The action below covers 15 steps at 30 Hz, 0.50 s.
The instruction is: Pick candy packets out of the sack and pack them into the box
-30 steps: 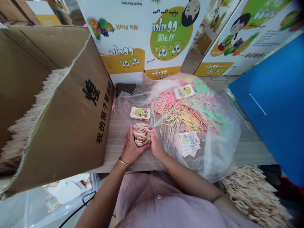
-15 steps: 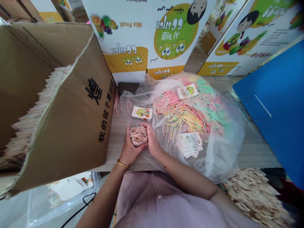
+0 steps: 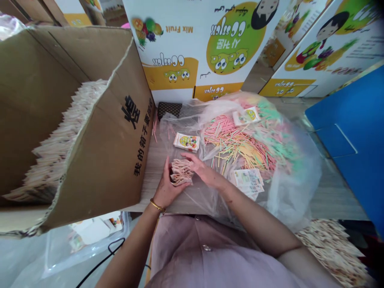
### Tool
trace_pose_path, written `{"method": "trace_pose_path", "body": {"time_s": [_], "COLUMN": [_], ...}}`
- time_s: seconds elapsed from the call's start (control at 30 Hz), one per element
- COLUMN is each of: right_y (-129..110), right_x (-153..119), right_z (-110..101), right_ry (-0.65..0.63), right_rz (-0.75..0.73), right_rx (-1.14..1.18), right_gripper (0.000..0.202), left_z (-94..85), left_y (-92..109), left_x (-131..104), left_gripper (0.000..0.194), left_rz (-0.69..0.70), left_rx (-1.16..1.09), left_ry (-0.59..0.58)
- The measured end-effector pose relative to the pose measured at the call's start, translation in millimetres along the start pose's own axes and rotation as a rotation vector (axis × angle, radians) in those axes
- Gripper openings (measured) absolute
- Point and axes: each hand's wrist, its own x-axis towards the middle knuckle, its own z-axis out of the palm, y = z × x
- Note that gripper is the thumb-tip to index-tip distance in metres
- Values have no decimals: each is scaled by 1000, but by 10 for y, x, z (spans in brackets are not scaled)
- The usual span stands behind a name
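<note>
A bundle of small paper packets (image 3: 182, 171) stands on edge between my hands, in front of my body. My left hand (image 3: 168, 187) wraps round its left and near sides, thumb pointing up along the left. Against the right side and far right corner rests my right hand (image 3: 204, 170), its fingers curved along the bundle. Just beyond lies a short pile of printed packets (image 3: 186, 141). To the right, thin pink, yellow and green sticks (image 3: 237, 146) lie heaped on a clear plastic bag (image 3: 288, 196). Several flat packets (image 3: 248, 182) are fanned out near the heap.
A tall open cardboard box (image 3: 117, 148) with rows of packets (image 3: 69, 132) inside stands at the left. Printed cartons (image 3: 192, 44) line the back. A blue panel (image 3: 354, 132) rises at the right. More packets (image 3: 333, 248) lie below the table's right edge.
The view has shifted left, so things appear farther right. My right hand's fingers have loosened a little on the bundle, whose packets look more spread. My left hand keeps its hold.
</note>
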Motion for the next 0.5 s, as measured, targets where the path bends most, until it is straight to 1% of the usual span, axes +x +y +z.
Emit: {"method": "trace_pose_path", "body": {"time_s": [0.07, 0.1, 0.17, 0.23, 0.3, 0.4, 0.5], "right_y": [-106, -155, -234, -281, -297, -261, -157], "right_x": [-28, -42, -61, -58, -44, -43, -90], "right_z": [-84, -98, -87, -62, -46, -14, 59], "right_ry": [-154, -198, -212, -212, -214, -208, -172], "right_rz": [-1, -8, -48, -90, -102, -85, -128], "right_rx": [-121, -224, -453, -643, -756, -774, -657], "right_gripper": [81, 91, 102, 102, 100, 93, 89], "left_z": [-20, -25, -30, -27, -20, -13, -20], "left_y": [-25, -37, -54, -63, -64, -64, -60], "left_x": [-7, -9, -12, -12, -10, -11, -14], "left_gripper": [119, 118, 118, 120, 121, 117, 112], "left_rz": [32, 52, 84, 95, 93, 94, 123], "left_rx": [86, 126, 170, 186, 198, 213, 220], "left_ry": [-26, -34, -44, -42, -40, -41, -39]}}
